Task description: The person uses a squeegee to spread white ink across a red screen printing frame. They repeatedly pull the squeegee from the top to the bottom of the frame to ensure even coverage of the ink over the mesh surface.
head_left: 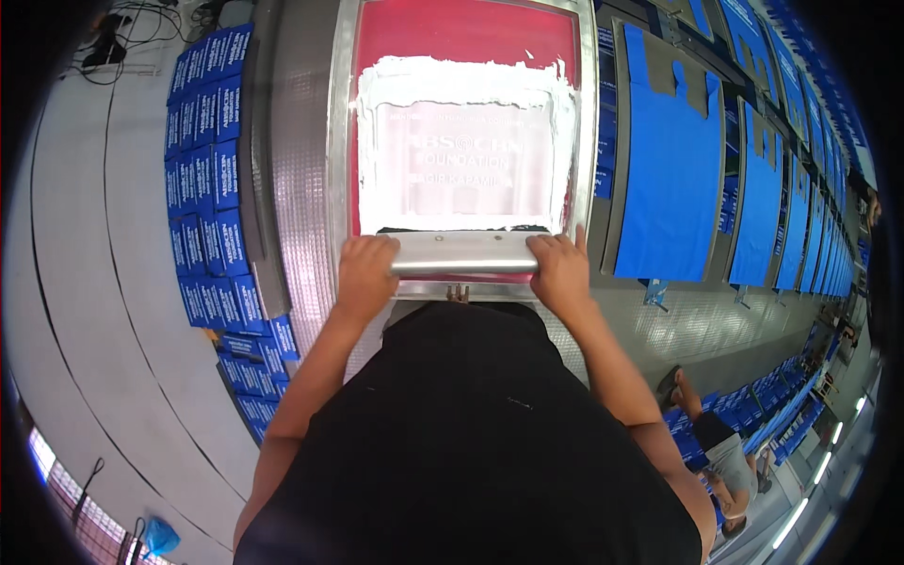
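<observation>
A squeegee with a wide metal handle (461,252) lies across the near end of a screen-printing frame (345,122). My left hand (369,268) grips its left end and my right hand (562,268) its right end, fingers curled over the top. The frame holds a red mesh (461,28) with a paler printing area (461,169) showing lettering. Thick white ink (452,87) borders that area on the far side and both flanks. Along the squeegee's far edge runs a thin dark strip with white smears. The squeegee's blade is hidden under the handle.
Stacks of blue printed bags (202,155) stand left of the frame. To the right, blue bags lie on a row of flat boards, the nearest blue bag (669,160) beside the frame. Another person (730,461) is at the lower right. Cables (118,38) lie at upper left.
</observation>
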Available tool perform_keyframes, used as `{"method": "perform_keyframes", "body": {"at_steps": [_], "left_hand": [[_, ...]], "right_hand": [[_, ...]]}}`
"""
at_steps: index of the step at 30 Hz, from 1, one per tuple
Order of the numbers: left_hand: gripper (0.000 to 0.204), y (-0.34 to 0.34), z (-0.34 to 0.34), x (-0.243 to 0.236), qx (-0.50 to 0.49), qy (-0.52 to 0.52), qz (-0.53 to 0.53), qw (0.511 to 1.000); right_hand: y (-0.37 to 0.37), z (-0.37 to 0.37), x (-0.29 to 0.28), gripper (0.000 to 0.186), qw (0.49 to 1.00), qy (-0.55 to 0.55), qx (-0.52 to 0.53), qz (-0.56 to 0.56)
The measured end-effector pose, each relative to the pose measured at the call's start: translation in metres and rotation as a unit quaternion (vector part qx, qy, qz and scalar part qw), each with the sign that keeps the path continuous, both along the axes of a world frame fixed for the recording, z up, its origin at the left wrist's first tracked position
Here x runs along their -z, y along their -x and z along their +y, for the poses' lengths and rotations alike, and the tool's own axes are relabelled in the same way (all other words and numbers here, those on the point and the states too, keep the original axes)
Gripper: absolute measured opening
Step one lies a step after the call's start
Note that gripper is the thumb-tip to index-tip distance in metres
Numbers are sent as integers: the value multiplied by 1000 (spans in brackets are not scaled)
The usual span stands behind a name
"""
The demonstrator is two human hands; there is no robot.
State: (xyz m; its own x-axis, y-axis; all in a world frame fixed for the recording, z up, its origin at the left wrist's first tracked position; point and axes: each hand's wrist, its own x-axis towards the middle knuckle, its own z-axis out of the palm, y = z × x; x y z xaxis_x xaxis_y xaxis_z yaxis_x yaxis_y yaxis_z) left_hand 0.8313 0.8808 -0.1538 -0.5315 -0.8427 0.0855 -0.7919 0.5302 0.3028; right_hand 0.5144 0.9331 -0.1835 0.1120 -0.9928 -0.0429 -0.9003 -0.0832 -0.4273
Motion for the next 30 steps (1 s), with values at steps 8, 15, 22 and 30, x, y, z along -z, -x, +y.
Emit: {"method": "perform_keyframes", "body": {"at_steps": [8,15,22,30], "left_hand": [[26,52,-209,-22,-95,-60,-71,991],[23,19,-95,-39,-32,-133,-53,989],[28,20,-88,8,-69,-20,-63,995],[32,56,-244,-38,-120,-104,-84,984]], "right_hand": [[44,-217,5,39,994,-16,-20,110],[21,-89,-29,34,987,-98,-57,116],[13,-81,12,37,997,-32,-6,69],[51,-258,-17,55,994,-77,-33,65]]}}
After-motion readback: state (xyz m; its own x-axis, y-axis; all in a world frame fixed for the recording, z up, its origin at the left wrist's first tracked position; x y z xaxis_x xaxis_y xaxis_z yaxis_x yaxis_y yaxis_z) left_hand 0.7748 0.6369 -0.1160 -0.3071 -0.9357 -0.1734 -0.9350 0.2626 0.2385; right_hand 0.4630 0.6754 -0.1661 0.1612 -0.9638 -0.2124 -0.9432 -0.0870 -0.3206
